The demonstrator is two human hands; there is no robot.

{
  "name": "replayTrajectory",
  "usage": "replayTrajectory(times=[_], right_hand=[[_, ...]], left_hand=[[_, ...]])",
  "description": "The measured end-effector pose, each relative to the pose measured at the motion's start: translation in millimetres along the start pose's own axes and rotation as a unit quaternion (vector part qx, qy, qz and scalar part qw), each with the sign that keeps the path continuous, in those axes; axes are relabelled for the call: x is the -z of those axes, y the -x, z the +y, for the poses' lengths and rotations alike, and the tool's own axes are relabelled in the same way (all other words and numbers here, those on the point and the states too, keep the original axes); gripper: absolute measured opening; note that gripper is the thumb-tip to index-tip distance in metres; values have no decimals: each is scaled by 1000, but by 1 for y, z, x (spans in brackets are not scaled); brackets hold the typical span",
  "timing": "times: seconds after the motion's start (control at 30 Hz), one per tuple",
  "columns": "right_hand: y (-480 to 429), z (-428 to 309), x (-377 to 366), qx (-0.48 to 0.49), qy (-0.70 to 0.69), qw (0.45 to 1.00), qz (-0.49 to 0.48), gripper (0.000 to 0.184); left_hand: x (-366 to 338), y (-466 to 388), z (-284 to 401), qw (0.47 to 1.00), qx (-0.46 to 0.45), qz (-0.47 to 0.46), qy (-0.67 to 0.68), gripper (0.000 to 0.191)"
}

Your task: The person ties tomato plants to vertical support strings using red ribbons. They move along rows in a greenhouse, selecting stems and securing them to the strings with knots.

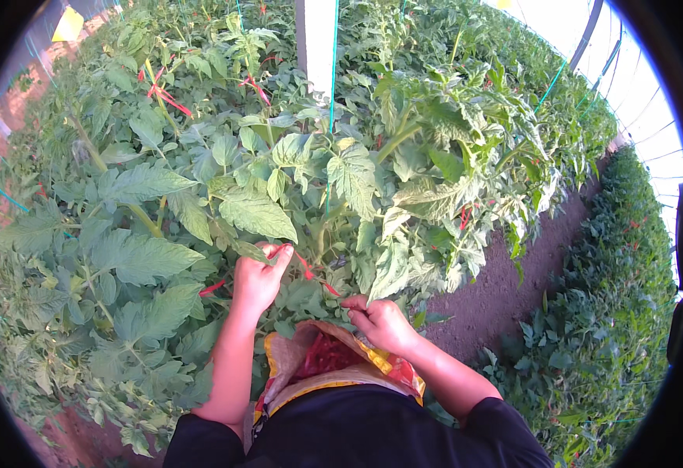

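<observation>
My left hand (pixel 257 281) is among the leaves of a tomato plant (pixel 321 234), thumb and forefinger pinched on a thin red plastic strip (pixel 308 270). From that pinch the strip slants down to a knot-like bunch beside a stem, and its loose tail points toward my right hand (pixel 383 323). The right fingers are curled just past the tail's tip; whether they grip anything is unclear. Below and between my hands, an open woven sack (pixel 353 374) with yellow and red edging sits at my waist. Inside it lies a heap of red strips (pixel 329 358).
Another red strip (pixel 212 288) is left of my left wrist. More red ties (pixel 166 98) mark stems farther back. A green-blue string (pixel 333 76) runs down in front of a white post (pixel 318 47). Bare soil (pixel 493 298) separates this row from the plants (pixel 599 351) at right.
</observation>
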State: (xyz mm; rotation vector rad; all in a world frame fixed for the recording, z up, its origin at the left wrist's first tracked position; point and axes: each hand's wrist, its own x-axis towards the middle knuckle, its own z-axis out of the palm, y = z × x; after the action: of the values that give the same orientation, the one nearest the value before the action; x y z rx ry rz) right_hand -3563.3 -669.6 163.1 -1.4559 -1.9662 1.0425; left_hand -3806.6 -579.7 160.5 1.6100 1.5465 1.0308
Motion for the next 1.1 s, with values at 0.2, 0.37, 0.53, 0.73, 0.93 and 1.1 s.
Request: replayTrajectory(times=[0.2,0.37,0.53,0.73,0.93,1.1], right_hand=[[-28,-16,6,-88,-260,961,-41,22],[-45,-16,28,-72,-64,995,22,24],[-37,1,14,-103,-226,969,-8,23],[-39,-18,29,-71,-376,924,-5,25],[-55,-16,43,-67,-373,920,99,30],[-58,-5,44,-14,-406,890,209,29]], left_hand=[[-12,-18,-11,888,69,-52,452,21],[-14,-28,-32,870,79,10,487,17],[-11,-19,-26,870,-5,-26,492,24],[-8,-17,-7,878,-48,-88,467,39],[-9,-23,-12,877,-40,-93,470,42],[-3,-22,-39,867,-17,-57,494,30]])
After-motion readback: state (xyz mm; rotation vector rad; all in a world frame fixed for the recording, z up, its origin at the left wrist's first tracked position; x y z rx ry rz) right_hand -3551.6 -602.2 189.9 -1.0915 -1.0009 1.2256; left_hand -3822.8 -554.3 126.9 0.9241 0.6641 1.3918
